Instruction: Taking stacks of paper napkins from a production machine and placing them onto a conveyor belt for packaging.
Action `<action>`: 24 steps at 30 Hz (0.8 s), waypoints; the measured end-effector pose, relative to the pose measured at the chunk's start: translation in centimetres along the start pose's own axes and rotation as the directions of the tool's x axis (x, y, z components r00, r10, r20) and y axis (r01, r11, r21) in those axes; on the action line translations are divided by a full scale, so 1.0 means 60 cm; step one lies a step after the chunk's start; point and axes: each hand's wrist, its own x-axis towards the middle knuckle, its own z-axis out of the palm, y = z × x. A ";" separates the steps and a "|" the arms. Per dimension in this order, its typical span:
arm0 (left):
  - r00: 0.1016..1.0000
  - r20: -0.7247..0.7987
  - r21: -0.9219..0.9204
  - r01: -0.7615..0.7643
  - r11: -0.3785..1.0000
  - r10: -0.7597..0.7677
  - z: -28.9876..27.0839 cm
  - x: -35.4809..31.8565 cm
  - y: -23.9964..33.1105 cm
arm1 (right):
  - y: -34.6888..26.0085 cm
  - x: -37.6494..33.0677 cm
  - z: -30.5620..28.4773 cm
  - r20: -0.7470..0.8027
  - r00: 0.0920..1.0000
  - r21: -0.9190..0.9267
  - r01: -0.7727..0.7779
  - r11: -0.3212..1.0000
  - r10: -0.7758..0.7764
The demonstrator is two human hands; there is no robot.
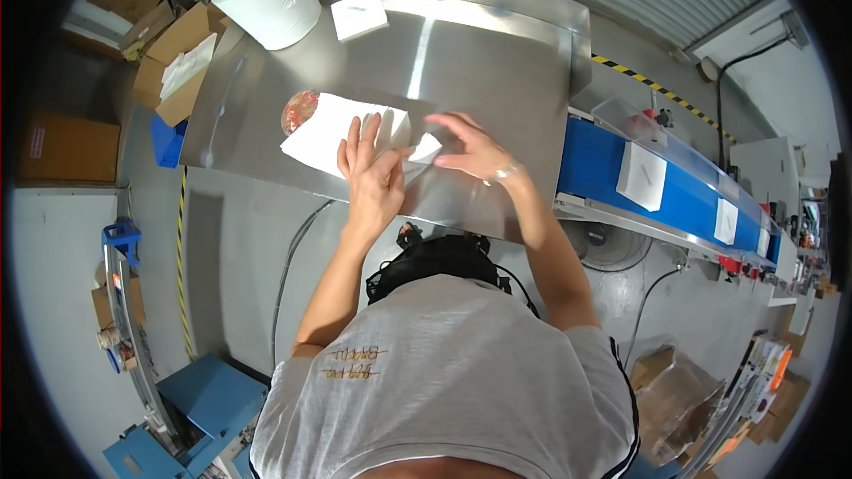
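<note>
Nearest the camera is the person's light grey shirt (479,364), with both forearms reaching from it to a metal table (497,62). A white sheet (324,133) lies at the near edge of the tabletop, left of centre. It sits beneath the left hand (373,173) and to the left of the right hand (479,155). At its far left corner a round, red-patterned item (298,110) shows partly from beside the sheet.

Left hand: fingers extended and slightly parted, laid over the sheet; no grip observed. Right hand: thumb and fingers spread wide, nothing seen held. A small white flap (428,148) stands between the hands, close to the right thumb; contact there cannot be determined.

At the table's far left stands a large white paper roll (288,9), with a white pad (359,15) just right of it. A blue conveyor belt (586,160) runs to the right.
</note>
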 end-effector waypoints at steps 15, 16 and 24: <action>0.983 -0.157 0.041 0.097 0.994 -0.090 0.002 0.000 -0.025 | 0.192 -0.239 -0.200 -0.852 0.429 -0.052 -0.640 0.767 0.300; 0.983 -0.161 0.029 0.093 0.995 -0.087 0.003 0.001 -0.024 | 0.200 -0.253 -0.217 -0.874 0.420 -0.097 -0.645 0.758 0.245; 0.982 -0.176 0.031 0.073 0.997 -0.066 0.005 -0.002 -0.031 | 0.195 -0.254 -0.231 -0.865 0.425 -0.155 -0.732 0.663 0.267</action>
